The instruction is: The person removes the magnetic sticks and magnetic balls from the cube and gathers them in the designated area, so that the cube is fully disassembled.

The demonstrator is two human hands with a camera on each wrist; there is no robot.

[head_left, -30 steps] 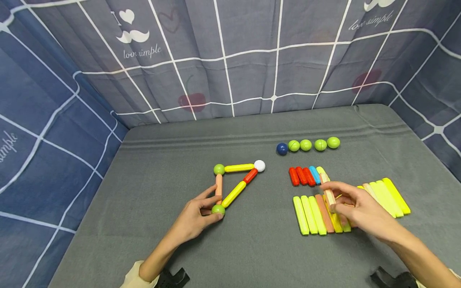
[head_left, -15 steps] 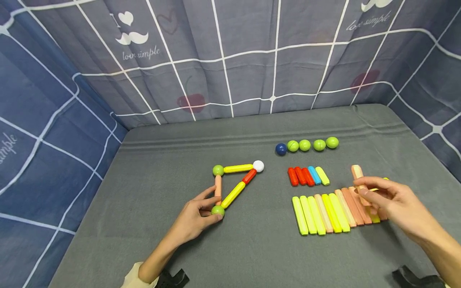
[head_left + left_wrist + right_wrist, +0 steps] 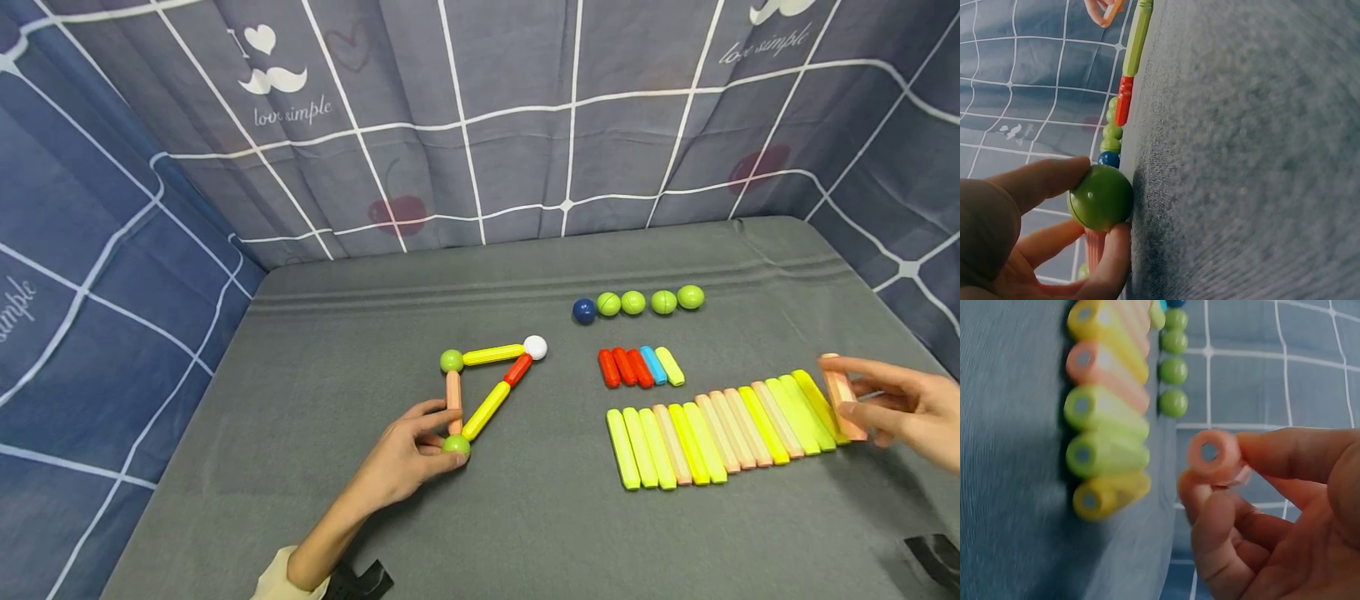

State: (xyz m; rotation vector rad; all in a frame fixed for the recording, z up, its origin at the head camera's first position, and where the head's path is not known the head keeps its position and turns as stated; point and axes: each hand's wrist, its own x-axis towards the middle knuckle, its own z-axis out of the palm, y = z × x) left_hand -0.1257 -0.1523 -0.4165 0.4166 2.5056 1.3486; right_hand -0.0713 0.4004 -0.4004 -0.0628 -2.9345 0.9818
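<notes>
A triangle of magnetic sticks and balls lies left of the mat's middle. My left hand (image 3: pixel 411 446) pinches its near green ball (image 3: pixel 1100 199) between thumb and fingers, with fingers also at the peach stick (image 3: pixel 453 392). The other sides are a yellow stick (image 3: pixel 492 355) and a red stick (image 3: pixel 517 369) joined to a longer yellow stick (image 3: pixel 486 411). A second green ball (image 3: pixel 452 360) and a white ball (image 3: pixel 535 347) form the far corners. My right hand (image 3: pixel 903 408) pinches another peach stick (image 3: pixel 1213 454), its round magnet end showing, by the right end of the stick row.
A long row of yellow, lime and peach sticks (image 3: pixel 701 446) lies on the grey mat (image 3: pixel 337 317) at right. Behind it are short red sticks (image 3: pixel 624 367), a blue stick (image 3: pixel 653 365) and a short lime stick (image 3: pixel 670 366). Several green balls (image 3: pixel 663 302) and a navy ball (image 3: pixel 584 312) line up farther back.
My right hand has carried the peach stick rightward across the row to its far right end. The triangle's left side has shifted slightly nearer, my left hand still gripping its near ball.
</notes>
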